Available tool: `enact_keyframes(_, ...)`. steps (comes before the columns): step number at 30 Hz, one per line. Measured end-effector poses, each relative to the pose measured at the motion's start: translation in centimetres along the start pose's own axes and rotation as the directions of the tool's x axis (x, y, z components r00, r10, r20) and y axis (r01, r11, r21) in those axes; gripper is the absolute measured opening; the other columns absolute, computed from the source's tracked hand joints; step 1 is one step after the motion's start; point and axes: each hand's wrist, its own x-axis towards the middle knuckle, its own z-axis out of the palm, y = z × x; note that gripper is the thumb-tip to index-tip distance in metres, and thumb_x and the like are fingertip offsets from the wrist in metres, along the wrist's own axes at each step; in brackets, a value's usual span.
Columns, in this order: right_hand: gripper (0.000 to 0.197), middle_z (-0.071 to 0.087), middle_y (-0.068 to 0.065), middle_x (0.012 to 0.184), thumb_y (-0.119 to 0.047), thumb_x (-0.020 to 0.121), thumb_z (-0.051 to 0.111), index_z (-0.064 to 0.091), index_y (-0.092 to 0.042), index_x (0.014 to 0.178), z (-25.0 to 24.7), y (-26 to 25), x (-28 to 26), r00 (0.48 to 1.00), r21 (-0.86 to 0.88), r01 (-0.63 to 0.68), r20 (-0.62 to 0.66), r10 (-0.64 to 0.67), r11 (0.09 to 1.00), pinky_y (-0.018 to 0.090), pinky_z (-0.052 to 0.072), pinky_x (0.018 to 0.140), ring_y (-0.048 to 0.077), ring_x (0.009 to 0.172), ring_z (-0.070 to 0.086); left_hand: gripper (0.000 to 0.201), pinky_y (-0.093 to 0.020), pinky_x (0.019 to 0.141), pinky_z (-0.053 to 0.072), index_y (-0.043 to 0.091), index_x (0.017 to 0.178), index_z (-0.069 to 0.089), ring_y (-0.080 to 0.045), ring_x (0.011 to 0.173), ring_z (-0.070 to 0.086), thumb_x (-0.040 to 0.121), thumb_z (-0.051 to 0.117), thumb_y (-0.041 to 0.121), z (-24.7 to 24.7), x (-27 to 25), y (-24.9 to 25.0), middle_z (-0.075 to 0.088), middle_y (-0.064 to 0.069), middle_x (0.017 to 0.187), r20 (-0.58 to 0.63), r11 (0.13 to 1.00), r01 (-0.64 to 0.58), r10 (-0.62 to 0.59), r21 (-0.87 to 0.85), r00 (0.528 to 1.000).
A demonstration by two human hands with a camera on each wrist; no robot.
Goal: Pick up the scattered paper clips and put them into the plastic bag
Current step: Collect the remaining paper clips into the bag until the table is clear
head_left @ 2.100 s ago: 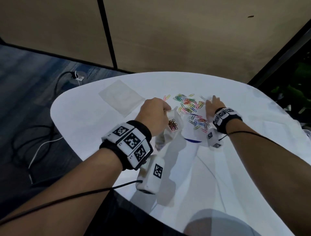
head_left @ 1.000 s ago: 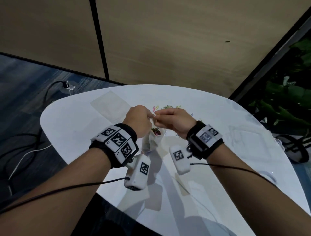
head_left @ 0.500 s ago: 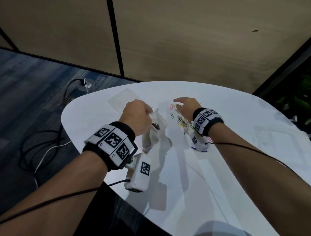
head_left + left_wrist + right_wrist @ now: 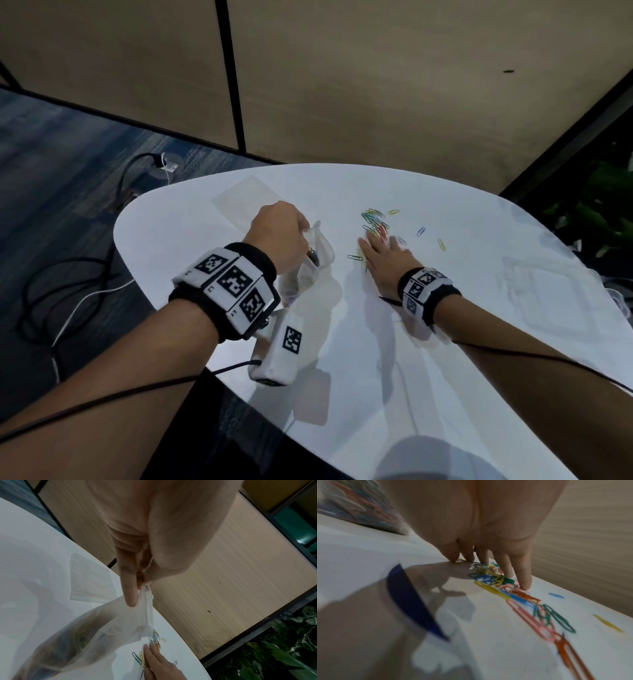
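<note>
My left hand [image 4: 279, 236] pinches the top edge of a clear plastic bag [image 4: 317, 262] and holds it up off the white table [image 4: 445, 359]; several paper clips lie inside it. In the left wrist view the left hand's fingers [image 4: 130, 592] pinch the bag [image 4: 106, 626] at its rim. A pile of coloured paper clips [image 4: 375, 221] lies to the right of the bag. My right hand [image 4: 383, 255] lies flat on the table, its straight fingertips [image 4: 525, 584] touching the near edge of the clips [image 4: 494, 579]. It holds nothing that I can see.
Loose clips lie apart: a blue one [image 4: 421, 231], a yellow one [image 4: 442, 244], a green one [image 4: 354, 257]. A flat spare bag [image 4: 245, 202] lies behind my left hand, another clear bag [image 4: 548, 298] at the right. Cables run over the floor at left.
My right hand left the bag's mouth, swung right and came down flat at the clip pile. The left hand kept hold of the bag.
</note>
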Motion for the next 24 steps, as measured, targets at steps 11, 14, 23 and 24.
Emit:
enact_keyframes(11,0.02,0.073,0.007,0.1,-0.006,0.085,0.061,0.077,-0.014,0.096,-3.0,1.1,-0.2,0.948,0.455,-0.227,-0.099,0.302,0.861,0.025,0.054,0.084,0.023,0.092,0.068,0.033,-0.038,0.098,0.057,0.008,0.117,0.073,-0.031,0.103,0.071,0.093,0.051,0.0,1.1,0.5,0.9,0.068,-0.012,0.128,0.022,0.999,-0.009,0.007,0.05,1.0)
enact_keyframes(14,0.01,0.074,-0.003,0.083,-0.013,0.08,0.076,0.08,-0.017,0.088,-3.5,2.8,-0.6,0.864,0.801,-0.295,-0.009,0.503,0.52,0.019,0.055,0.075,0.01,0.073,0.067,0.034,-0.037,0.102,0.054,0.009,0.12,0.071,-0.029,0.114,0.067,0.093,0.051,0.001,1.4,0.7,1.0,0.066,-0.01,0.132,0.009,0.999,-0.014,0.014,0.053,1.0)
enact_keyframes(23,0.018,0.073,0.013,0.087,0.011,0.08,0.069,0.069,0.01,0.097,-10.6,-2.8,-4.8,0.971,0.869,0.034,0.088,0.221,-0.493,0.023,0.06,0.074,0.02,0.075,0.072,0.033,-0.039,0.099,0.055,0.007,0.117,0.073,-0.032,0.107,0.069,0.093,0.051,0.001,2.1,0.7,1.5,0.072,-0.014,0.118,0.002,0.999,-0.012,0.012,0.041,1.0)
enact_keyframes(24,0.017,0.073,0.013,0.085,0.011,0.08,0.069,0.069,0.01,0.097,-10.8,-3.9,-5.0,0.978,0.87,0.01,0.094,0.185,-0.494,0.022,0.059,0.073,0.019,0.073,0.072,0.032,-0.039,0.098,0.056,0.007,0.115,0.073,-0.033,0.104,0.071,0.093,0.051,0.001,2.2,0.7,1.5,0.072,-0.015,0.117,0.001,0.999,-0.013,0.013,0.032,1.0)
